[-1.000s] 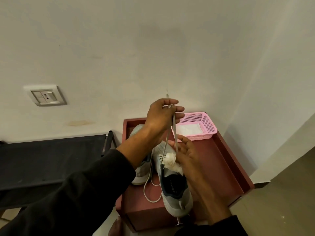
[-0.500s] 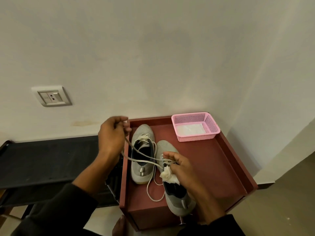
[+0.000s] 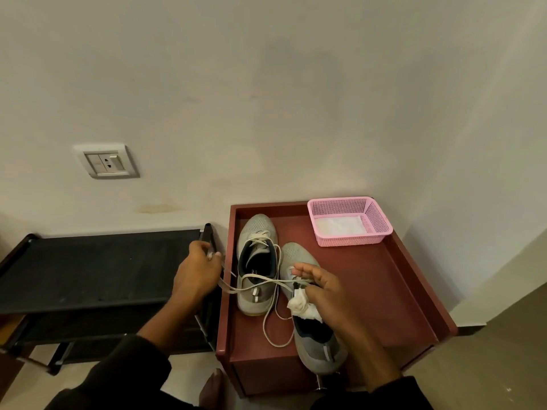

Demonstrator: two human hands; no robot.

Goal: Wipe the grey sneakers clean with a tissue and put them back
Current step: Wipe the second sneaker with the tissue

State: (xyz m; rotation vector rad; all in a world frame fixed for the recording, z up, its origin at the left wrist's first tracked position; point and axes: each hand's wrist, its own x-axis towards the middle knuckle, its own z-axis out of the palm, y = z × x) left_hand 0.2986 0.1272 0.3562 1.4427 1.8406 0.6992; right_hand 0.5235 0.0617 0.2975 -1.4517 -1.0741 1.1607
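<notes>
Two grey sneakers sit on the red-brown surface [image 3: 384,291], a low cabinet top with a raised rim. The left sneaker [image 3: 257,264] lies toward 11 o'clock of the top, toe to the wall; the right sneaker [image 3: 316,335] lies at 6 o'clock, its heel over the near edge, the two just beside each other.

The left hand [image 3: 198,273] is out past the cabinet's 9 o'clock edge, its grip pinching the ends of a pale lace [image 3: 257,287], which runs taut across the left sneaker's opening to the right shoe. A slack loop of lace [image 3: 270,327] lies on the surface between the shoes.

The right hand [image 3: 322,294] is over the right sneaker's tongue; its thumb and lower fingers press a crumpled white tissue [image 3: 303,307] against the palm, while the upper fingers are spread near the lace.

At 1 o'clock of the top, well apart from the shoes, stands a pink mesh basket [image 3: 376,220] with white tissue sheets [image 3: 340,226] inside. At 9 o'clock of the cabinet stands a black rack [image 3: 88,267], just beside the left hand. A wall socket [image 3: 108,164] is at 10 o'clock.
</notes>
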